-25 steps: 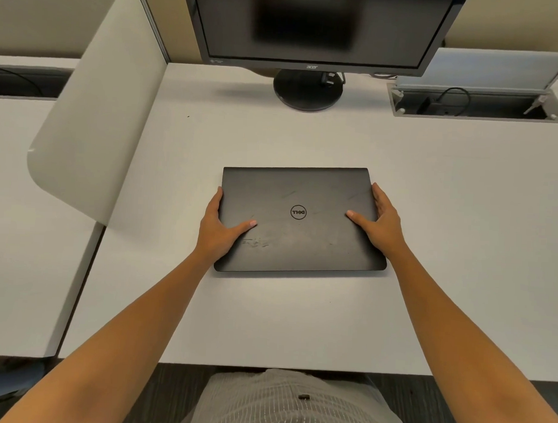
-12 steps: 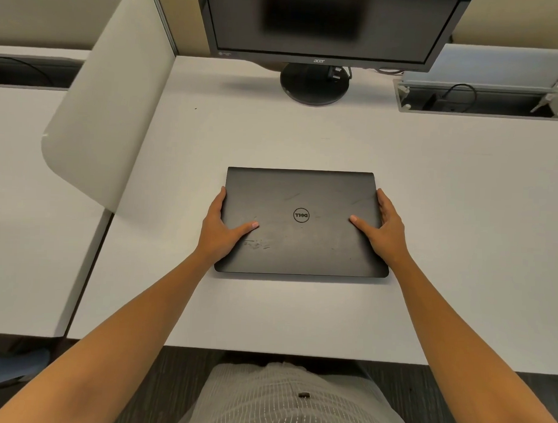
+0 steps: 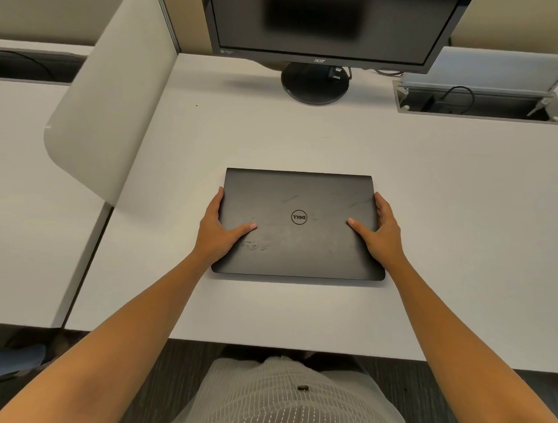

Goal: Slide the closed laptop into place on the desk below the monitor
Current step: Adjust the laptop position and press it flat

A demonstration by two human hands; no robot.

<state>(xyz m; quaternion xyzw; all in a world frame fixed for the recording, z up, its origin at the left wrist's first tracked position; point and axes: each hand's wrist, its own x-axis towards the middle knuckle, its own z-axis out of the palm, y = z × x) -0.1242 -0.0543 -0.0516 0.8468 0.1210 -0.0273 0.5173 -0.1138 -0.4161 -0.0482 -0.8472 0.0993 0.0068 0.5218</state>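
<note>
A closed black laptop (image 3: 300, 199) lies flat on the white desk (image 3: 461, 202), square to the desk's front edge and in line with the monitor (image 3: 328, 26) behind it. My left hand (image 3: 218, 229) grips its left edge, thumb lying on the lid, fingers along the side. My right hand (image 3: 381, 232) holds the right edge the same way. A wide strip of bare desk separates the laptop's far edge from the monitor's round black stand (image 3: 313, 86).
An open cable box (image 3: 484, 104) with a raised lid is set into the desk at the back right. A pale curved divider panel (image 3: 117, 104) stands along the left side, with a neighbouring desk (image 3: 25, 202) beyond it.
The laptop has turned slightly, so its edges now run square to the desk. Both hands kept their hold on its sides. The camera view shifted a little to the left.
</note>
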